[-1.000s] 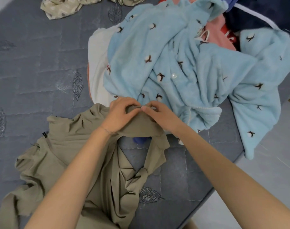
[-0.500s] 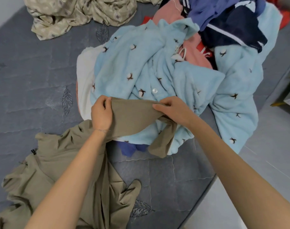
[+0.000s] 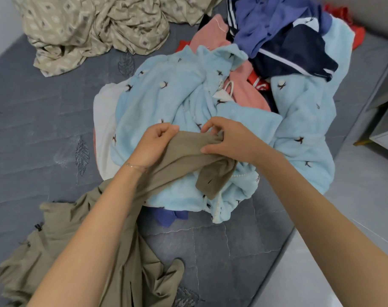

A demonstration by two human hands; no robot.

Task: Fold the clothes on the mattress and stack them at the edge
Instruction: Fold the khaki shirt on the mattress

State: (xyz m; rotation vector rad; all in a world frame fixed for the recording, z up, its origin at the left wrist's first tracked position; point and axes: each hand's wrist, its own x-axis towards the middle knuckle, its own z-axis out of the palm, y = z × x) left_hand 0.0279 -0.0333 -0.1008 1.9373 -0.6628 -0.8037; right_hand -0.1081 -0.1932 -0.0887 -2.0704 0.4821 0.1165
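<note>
Hands grip the olive garment (image 3: 184,151) at centre: left hand (image 3: 154,144) and right hand (image 3: 230,138) both clamped on it, the clothes pile (image 3: 177,100) at twelve o'clock.

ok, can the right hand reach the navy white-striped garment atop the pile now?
Likely not yet: the right hand grips the olive-brown cloth garment. The navy white-striped garment lies exposed on top, so nothing else blocks it.

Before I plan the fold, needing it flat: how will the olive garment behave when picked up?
Probably floppy: the olive garment sags and bunches between the left hand and right hand. Likely light: pinches lift it. It may drag; most lies crumpled on the mattress.
</note>
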